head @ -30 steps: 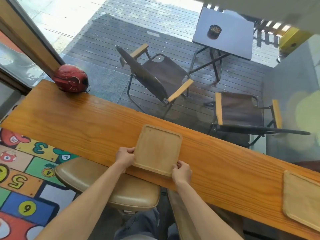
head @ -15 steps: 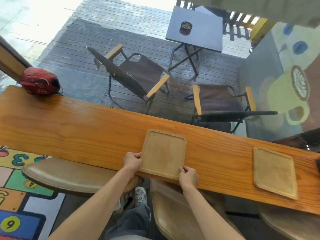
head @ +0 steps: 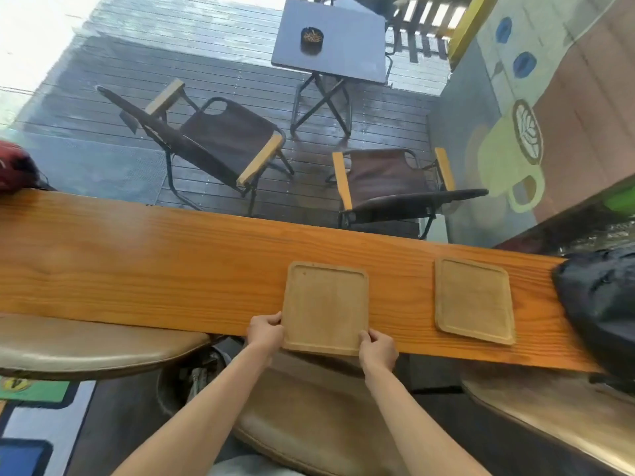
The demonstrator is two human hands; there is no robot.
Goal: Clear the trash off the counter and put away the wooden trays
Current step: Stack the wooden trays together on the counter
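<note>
At the counter (head: 171, 269) edge, both hands' fingers (head: 271, 319) pinch the wooden tray (head: 324, 309).

Orange-brown grained counter (head: 144, 266); 2 pale tan trays (head: 324, 309) (head: 474, 298); black bag (head: 604, 300); red helmet (head: 15, 170).

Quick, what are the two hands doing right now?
Left hand: grip closed on the near left corner of the wooden tray.
Right hand: grip closed on the tray's near right corner.
</note>
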